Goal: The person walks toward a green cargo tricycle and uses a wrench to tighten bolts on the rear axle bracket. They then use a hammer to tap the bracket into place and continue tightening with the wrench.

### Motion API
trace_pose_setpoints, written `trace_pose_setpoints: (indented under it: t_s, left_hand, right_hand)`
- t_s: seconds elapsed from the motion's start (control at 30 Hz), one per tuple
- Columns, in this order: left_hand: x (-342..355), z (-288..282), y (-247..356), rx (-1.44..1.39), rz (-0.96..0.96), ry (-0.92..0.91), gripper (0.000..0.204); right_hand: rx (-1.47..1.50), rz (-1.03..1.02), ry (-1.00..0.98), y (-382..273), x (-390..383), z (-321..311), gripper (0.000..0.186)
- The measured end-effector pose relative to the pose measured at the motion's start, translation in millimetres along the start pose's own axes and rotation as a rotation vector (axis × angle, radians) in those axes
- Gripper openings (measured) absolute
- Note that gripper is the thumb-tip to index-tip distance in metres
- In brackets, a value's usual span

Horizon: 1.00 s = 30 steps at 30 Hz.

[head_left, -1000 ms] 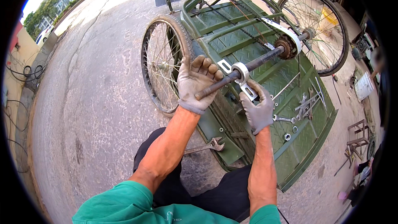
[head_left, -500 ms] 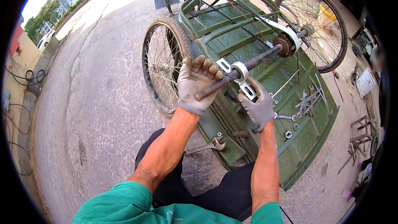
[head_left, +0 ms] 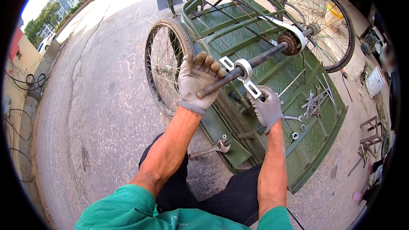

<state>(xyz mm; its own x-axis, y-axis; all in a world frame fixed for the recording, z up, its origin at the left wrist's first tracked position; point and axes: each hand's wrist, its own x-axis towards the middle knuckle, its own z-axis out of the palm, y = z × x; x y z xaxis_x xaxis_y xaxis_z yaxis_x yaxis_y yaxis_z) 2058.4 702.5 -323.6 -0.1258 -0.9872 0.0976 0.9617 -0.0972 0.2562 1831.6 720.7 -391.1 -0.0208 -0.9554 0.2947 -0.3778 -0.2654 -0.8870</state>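
Note:
A green cargo tricycle (head_left: 255,30) lies upturned on the pavement, its dark steel axle (head_left: 266,56) sticking out toward me. My left hand (head_left: 198,83), in a grey glove, is closed around the axle's threaded near end. A silver bearing bracket (head_left: 243,70) sits on the axle just past that hand. My right hand (head_left: 266,108), also gloved, grips the bracket's lower lug from beneath. A rusty sprocket with a chain (head_left: 292,42) sits farther along the axle.
Spoked wheels stand at the left (head_left: 164,64) and at the far right (head_left: 319,21). An adjustable wrench (head_left: 211,149) lies on the ground by my knee. Several spanners (head_left: 313,102) and loose washers (head_left: 295,135) rest on the green plate. Metal frames stand at the right edge.
Both hands keep their hold on the axle and the bracket. Only the view has shifted slightly.

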Motion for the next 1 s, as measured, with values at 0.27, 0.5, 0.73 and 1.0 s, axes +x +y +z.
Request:
trace_pose_setpoints:
  t_s: [0.27, 0.5, 0.73, 1.0]
  left_hand:
    - [0.2, -0.8, 1.3, -0.016, -0.023, -0.015, 0.033]
    - [0.2, -1.9, 0.2, -0.029, -0.039, 0.012, 0.032]
    - [-2.0, 4.6, -1.5, -0.007, -0.026, 0.019, 0.031]
    - [-0.3, 4.0, -2.0, 0.009, -0.034, 0.046, 0.031]
  right_hand:
    - [0.304, 0.38, -0.147, 0.9, 1.4, -7.0, 0.034]
    - [0.354, 0.009, -0.146, -36.0, -1.5, -9.4, 0.059]
    - [-0.143, -0.093, 0.041, -33.1, 12.3, 13.2, 0.048]
    - [-0.105, -0.035, 0.024, -28.0, 20.0, 23.6, 0.04]
